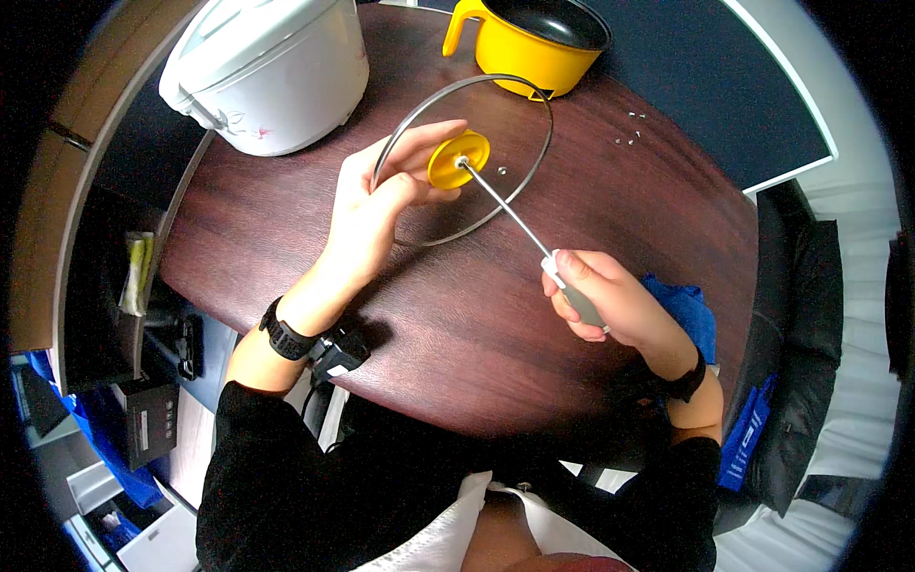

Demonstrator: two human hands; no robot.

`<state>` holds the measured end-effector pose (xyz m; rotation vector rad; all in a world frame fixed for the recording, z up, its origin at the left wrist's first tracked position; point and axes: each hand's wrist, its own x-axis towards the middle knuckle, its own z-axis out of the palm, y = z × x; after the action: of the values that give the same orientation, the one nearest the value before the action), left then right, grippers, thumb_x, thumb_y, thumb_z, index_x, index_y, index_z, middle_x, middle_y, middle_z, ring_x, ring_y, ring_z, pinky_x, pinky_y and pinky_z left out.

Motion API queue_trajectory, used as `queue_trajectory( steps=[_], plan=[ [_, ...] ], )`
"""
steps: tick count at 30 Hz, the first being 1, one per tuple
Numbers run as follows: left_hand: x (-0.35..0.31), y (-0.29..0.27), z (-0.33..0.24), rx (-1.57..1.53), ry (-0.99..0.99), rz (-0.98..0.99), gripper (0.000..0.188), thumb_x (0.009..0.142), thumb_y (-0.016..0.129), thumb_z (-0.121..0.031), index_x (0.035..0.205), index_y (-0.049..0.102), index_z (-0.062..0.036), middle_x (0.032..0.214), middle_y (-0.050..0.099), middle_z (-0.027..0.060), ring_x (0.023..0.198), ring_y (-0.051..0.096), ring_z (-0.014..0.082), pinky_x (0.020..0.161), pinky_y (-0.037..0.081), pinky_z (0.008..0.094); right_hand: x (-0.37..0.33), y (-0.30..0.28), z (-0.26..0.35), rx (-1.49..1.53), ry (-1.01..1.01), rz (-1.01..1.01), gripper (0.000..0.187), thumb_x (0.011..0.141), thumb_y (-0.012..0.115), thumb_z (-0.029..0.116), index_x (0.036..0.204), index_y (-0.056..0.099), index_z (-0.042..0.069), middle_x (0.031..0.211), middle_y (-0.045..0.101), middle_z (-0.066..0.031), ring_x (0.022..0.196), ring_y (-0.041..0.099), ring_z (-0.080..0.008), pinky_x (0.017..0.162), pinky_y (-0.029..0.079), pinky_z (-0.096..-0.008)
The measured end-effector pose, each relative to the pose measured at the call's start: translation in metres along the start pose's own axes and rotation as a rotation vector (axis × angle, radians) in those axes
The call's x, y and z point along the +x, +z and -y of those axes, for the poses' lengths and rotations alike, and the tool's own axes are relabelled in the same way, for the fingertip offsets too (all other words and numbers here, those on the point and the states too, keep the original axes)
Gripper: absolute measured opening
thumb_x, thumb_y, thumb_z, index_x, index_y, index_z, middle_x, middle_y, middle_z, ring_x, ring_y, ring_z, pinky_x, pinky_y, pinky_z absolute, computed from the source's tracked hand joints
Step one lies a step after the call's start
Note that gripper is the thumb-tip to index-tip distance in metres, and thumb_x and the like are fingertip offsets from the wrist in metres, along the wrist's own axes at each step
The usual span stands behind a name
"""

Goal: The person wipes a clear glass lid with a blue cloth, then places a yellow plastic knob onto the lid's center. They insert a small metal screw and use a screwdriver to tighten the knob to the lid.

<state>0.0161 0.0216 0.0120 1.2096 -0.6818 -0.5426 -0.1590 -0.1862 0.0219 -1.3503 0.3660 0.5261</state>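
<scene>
My left hand [386, 186] is closed around a round glass lid [522, 129] with a metal rim, its fingers bent about the yellow knob [444, 170] near the lid's middle. The lid is held tilted above the table. My right hand [605, 291] grips a screwdriver [519, 221] by its grey and white handle. Its long metal shaft slants up to the left, and the tip meets the white centre of the yellow knob. Whether the tip sits in a screw is too small to tell.
A white rice cooker [276, 81] stands at the far left of the dark wooden table [477, 334]. Behind the lid is a yellow pot [534, 48] with a dark inside. Several tiny pieces [631, 129] lie at the right. Blue cloth [686, 310] is by my right wrist.
</scene>
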Motion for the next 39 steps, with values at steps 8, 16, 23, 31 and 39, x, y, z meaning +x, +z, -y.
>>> queue_trajectory(
  steps=[8, 16, 23, 31, 39],
  plan=[
    [0.003, -0.002, 0.003, -0.103, -0.098, 0.006, 0.066, 0.078, 0.045, -0.023, 0.136, 0.045, 0.0097, 0.132, 0.056, 0.022, 0.118, 0.059, 0.0318, 0.093, 0.053, 0.0472, -0.017, 0.01, 0.009, -0.948, -0.413, -0.578, 0.024, 0.091, 0.065, 0.029, 0.091, 0.059, 0.005, 0.073, 0.064, -0.0185, 0.067, 0.065, -0.0365, 0.057, 0.048, -0.0411],
    [0.004, -0.002, 0.004, -0.14, -0.107, 0.007, 0.063, 0.082, 0.044, -0.025, 0.134, 0.046, 0.01, 0.133, 0.055, 0.0223, 0.116, 0.06, 0.0329, 0.091, 0.055, 0.0465, -0.02, -0.011, 0.008, -0.429, -0.271, -0.334, 0.028, 0.082, 0.072, 0.012, 0.1, 0.051, 0.005, 0.082, 0.065, -0.0062, 0.071, 0.064, -0.0151, 0.062, 0.049, -0.0288],
    [0.005, -0.005, 0.006, -0.153, -0.111, -0.033, 0.056, 0.084, 0.042, -0.021, 0.13, 0.051, 0.0094, 0.127, 0.059, 0.0207, 0.11, 0.063, 0.0264, 0.086, 0.057, 0.04, -0.025, -0.006, 0.017, -0.431, -0.367, -0.407, 0.032, 0.081, 0.072, 0.009, 0.107, 0.055, 0.004, 0.086, 0.066, -0.0043, 0.076, 0.063, -0.0099, 0.068, 0.049, -0.025],
    [0.007, -0.007, 0.012, -0.055, -0.135, -0.02, 0.06, 0.085, 0.044, -0.029, 0.133, 0.05, 0.0076, 0.13, 0.059, 0.0188, 0.111, 0.064, 0.0273, 0.088, 0.056, 0.0423, -0.027, 0.009, 0.019, -1.139, -0.739, -0.753, 0.03, 0.078, 0.072, 0.009, 0.106, 0.06, 0.009, 0.085, 0.062, -0.0081, 0.079, 0.067, -0.0238, 0.067, 0.053, -0.0315],
    [0.007, -0.006, 0.013, -0.011, -0.127, -0.028, 0.059, 0.085, 0.043, -0.027, 0.134, 0.05, 0.0049, 0.132, 0.058, 0.0173, 0.111, 0.063, 0.0262, 0.089, 0.055, 0.0405, -0.017, 0.006, 0.014, -1.047, -0.576, -0.639, 0.029, 0.078, 0.071, 0.011, 0.106, 0.06, 0.009, 0.09, 0.059, -0.0108, 0.079, 0.066, -0.0286, 0.069, 0.053, -0.0367]
  ],
)
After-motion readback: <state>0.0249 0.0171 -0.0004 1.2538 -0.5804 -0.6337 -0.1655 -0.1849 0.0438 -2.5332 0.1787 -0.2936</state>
